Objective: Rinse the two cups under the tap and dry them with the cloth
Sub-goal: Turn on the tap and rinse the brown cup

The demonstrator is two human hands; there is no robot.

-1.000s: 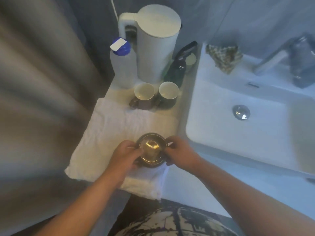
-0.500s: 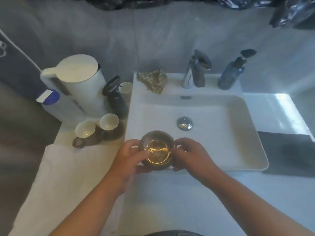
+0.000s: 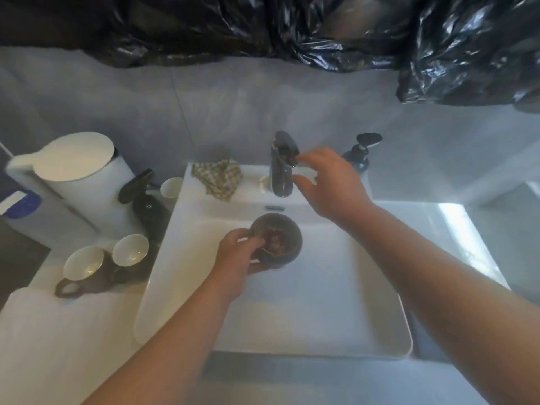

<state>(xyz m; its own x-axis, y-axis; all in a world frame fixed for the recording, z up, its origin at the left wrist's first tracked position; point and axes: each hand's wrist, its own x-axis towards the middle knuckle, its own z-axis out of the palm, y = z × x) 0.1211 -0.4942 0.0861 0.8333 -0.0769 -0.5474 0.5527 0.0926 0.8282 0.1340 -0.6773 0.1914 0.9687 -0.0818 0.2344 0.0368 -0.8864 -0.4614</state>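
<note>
The job looks barely begun. The left hand [image 3: 238,252] grips a dark cup [image 3: 280,238] by its near-left rim, fingers curled round the edge, and holds it over the far part of the sink [image 3: 152,302], right under the tap [image 3: 282,171]. The right hand [image 3: 330,182] is wide, fingers spread and loose, its fingertips at the tap's lever; whether they touch it I cannot tell. I see no water running, so I judge that nothing is rinsed yet and the tap is about to be turned on. Two mugs stand side by side on the bench to the left of the sink, one nearer [image 3: 84,264] and one farther [image 3: 130,251], by the far edge of a white towel [image 3: 58,331]; both look dry and untouched. The checked cloth [image 3: 219,181] lies crumpled on the far sink rim, left of the tap, unused. So rinsing, then all the drying, is left. As for writing, I can read none: the kettle [image 3: 79,171] is plain white, the blue bottle cap [image 3: 20,201] carries a blank white patch, and the spray bottle [image 3: 146,200] and soap pump [image 3: 359,153] are too blurred to show a brand.
</note>
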